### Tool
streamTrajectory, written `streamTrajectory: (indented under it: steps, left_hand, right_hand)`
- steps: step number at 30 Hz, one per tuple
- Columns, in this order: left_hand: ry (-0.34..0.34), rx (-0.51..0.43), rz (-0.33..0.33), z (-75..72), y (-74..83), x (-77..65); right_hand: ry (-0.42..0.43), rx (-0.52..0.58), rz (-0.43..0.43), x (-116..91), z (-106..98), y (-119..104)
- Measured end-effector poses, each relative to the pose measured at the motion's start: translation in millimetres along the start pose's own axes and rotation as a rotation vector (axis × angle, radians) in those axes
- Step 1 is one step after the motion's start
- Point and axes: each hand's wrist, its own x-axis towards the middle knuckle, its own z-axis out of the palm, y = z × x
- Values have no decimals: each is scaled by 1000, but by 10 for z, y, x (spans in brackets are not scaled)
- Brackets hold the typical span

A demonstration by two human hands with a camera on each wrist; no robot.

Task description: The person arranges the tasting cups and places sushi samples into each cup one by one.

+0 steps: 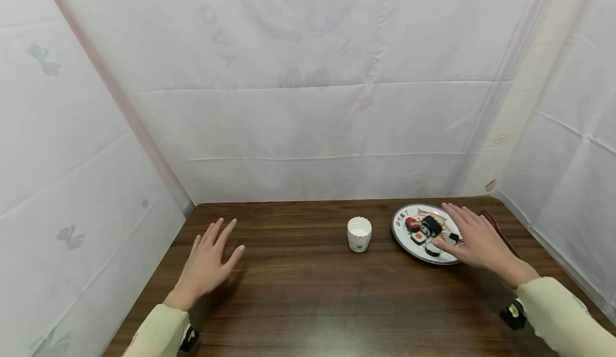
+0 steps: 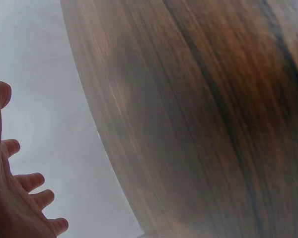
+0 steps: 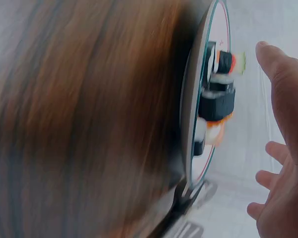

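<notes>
Above the left part of the table, my left hand (image 1: 204,266) hangs with its fingers spread, holding nothing. My right hand (image 1: 481,242) hovers over the right side of a round white plate (image 1: 400,238), fingers extended, and hides part of it. Several sushi pieces lie on that plate, among them a dark seaweed-wrapped roll (image 1: 430,225). In the right wrist view the sushi (image 3: 216,105) stands apart from the thumb and fingers. A small white paper cup (image 1: 359,235) with a scalloped rim stands upright left of the plate.
Beyond the plate on the right lies a thin dark utensil (image 1: 503,236); its end looks forked (image 3: 181,201) in the right wrist view. The dark wooden table (image 1: 308,293) meets pale printed cloth walls (image 1: 308,132) at the back and sides.
</notes>
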Motion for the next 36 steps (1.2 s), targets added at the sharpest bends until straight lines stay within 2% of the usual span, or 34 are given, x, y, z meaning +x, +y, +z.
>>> streamTrajectory:
  steps: [7, 22, 36]
  left_hand:
    - [8, -55, 23, 6, 86, 42]
    - [9, -103, 20, 56, 192, 50]
    - [73, -95, 78, 153, 253, 84]
  right_hand:
    - [-75, 30, -27, 139, 45, -207]
    - [-79, 81, -127, 460, 256, -583]
    - [-108, 140, -160, 616, 507, -802]
